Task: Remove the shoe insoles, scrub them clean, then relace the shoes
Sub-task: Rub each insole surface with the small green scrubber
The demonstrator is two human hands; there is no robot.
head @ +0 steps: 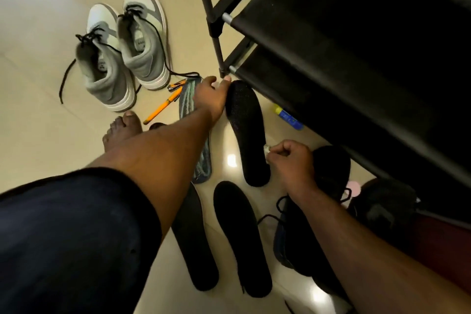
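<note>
Black is the colour of the big shoe rack (356, 46) that fills the top right, and it stands on a pale tiled floor (38, 20). Next in size are the grey and white shoes (122, 53), a pair standing side by side at the top left with their dark laces (66, 79) loose and trailing on the floor. A black shoe (300, 232) lies low on the right with its lace undone too, partly behind the right arm. Four insoles are out and flat on the floor: one black insole (246, 132) beside the rack's foot, a striped grey-green insole (204, 158) just left of it and partly under the left arm, and two more black insoles (239, 234) lower down. The left hand (211, 98) reaches far out and rests its fingers on the toe end of the far black insole, holding it down. The right hand (289, 159) is curled tight around something small and white (266, 148) at the heel end of that same insole; it is too small to tell what it is. A yellow pen-like tool (159, 111) lies near the grey shoes, and a blue and yellow thing (288, 117) peeks out under the rack. It looks like the taking-out step is done and the scrubbing step is going on now. The next move likely needs the left hand to keep the insole from sliding while the right hand rubs along it.
</note>
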